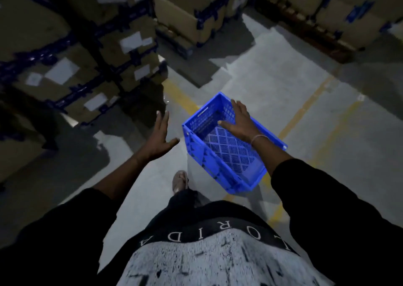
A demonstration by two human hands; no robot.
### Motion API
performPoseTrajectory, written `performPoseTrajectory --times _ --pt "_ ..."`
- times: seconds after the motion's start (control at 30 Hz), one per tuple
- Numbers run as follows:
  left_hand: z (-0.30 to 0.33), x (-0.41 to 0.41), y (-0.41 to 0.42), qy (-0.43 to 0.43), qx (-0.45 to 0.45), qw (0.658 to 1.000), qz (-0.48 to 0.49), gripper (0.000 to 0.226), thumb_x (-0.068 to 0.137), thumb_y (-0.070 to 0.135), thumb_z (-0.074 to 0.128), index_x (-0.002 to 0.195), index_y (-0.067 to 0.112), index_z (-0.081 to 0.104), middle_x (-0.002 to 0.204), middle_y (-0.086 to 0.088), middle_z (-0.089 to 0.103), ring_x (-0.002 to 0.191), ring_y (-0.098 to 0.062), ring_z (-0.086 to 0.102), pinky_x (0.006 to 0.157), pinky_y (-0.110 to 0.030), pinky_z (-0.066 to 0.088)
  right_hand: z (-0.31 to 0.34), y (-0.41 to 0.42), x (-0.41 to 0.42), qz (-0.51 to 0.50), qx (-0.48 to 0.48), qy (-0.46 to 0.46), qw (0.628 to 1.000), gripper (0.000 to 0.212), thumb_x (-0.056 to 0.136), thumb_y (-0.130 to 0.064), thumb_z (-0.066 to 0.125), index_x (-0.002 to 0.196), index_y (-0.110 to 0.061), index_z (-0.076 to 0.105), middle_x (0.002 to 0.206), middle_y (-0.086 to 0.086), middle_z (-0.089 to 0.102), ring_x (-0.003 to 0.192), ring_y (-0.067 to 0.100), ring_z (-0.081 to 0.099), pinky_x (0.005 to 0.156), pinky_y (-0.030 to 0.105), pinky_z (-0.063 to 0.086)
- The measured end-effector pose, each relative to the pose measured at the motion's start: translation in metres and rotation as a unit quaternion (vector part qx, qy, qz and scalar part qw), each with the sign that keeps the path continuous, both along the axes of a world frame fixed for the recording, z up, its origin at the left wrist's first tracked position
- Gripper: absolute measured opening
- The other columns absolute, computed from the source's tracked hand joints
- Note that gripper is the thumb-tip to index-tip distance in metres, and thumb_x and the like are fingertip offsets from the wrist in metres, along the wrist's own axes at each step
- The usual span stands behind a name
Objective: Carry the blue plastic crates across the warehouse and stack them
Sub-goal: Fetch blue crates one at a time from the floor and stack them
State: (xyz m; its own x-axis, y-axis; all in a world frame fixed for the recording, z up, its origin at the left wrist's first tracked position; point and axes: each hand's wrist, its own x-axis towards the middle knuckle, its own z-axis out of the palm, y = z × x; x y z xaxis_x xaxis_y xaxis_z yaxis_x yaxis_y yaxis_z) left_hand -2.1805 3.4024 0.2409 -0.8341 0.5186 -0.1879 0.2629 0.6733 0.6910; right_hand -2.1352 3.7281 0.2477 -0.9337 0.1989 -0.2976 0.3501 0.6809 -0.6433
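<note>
Head view. A person walks along a warehouse aisle, one foot [180, 181] forward on the grey concrete floor [305, 137]. The single blue crate [226, 146] in view is empty and hangs in the air above the floor, tilted so that its open top faces up and toward the camera. It crosses a yellow floor line [305, 108] that runs toward the upper right. The right hand [239, 119] lies over the crate's far long rim, palm down, fingers together along the inner wall and thumb spread inward; whether the fingertips hook under the rim cannot be told. Judged from this, the crate is borne by one hand at its side, which would explain the tilt. A thin bracelet [259, 137] circles the right wrist. The left hand [160, 137] is free, well apart from the crate, fingers extended and slightly spread, holding nothing; it probably swings for balance during the walk. Racks of cardboard boxes [91, 52] bearing white labels line the left side, and more cartons [185, 8] stand ahead. No stack of crates is visible, so the carrying step appears unfinished.
</note>
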Motion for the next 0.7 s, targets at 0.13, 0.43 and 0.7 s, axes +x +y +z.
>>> performPoseTrajectory --times 0.13,0.43,0.7 --pt "0.006 0.05 -0.042 -0.01 0.011 0.996 0.083 0.102 0.094 0.044 0.067 0.16 0.032 -0.011 0.167 -0.001 -0.024 0.155 -0.017 -0.009 0.118 -0.033 0.021 0.005 -0.033 -0.002 0.084 0.002 0.005 0.996 0.103 0.081 -0.063 0.065 0.157 -0.027 0.006 0.165 0.004 0.0 0.152 0.023 0.002 0.121 0.049 0.014" --pt "0.013 0.14 -0.152 0.023 0.028 0.965 0.26 0.099 0.09 0.071 0.054 0.158 0.041 -0.011 0.161 0.027 -0.019 0.156 -0.011 -0.005 0.114 -0.047 0.042 0.024 -0.154 -0.012 0.244 0.001 0.039 0.969 0.097 0.085 -0.058 0.065 0.157 -0.022 0.01 0.163 0.008 0.009 0.151 0.024 0.009 0.12 0.046 0.017" --pt "0.014 0.231 -0.265 -0.002 0.047 0.913 0.405 0.099 0.087 0.077 0.052 0.158 0.042 -0.006 0.17 0.007 -0.001 0.151 -0.019 0.028 0.109 -0.041 0.048 0.026 -0.308 0.0 0.358 0.006 0.028 0.933 0.099 0.083 -0.065 0.061 0.157 -0.026 0.008 0.164 0.006 0.005 0.151 0.022 0.004 0.122 0.043 0.012"
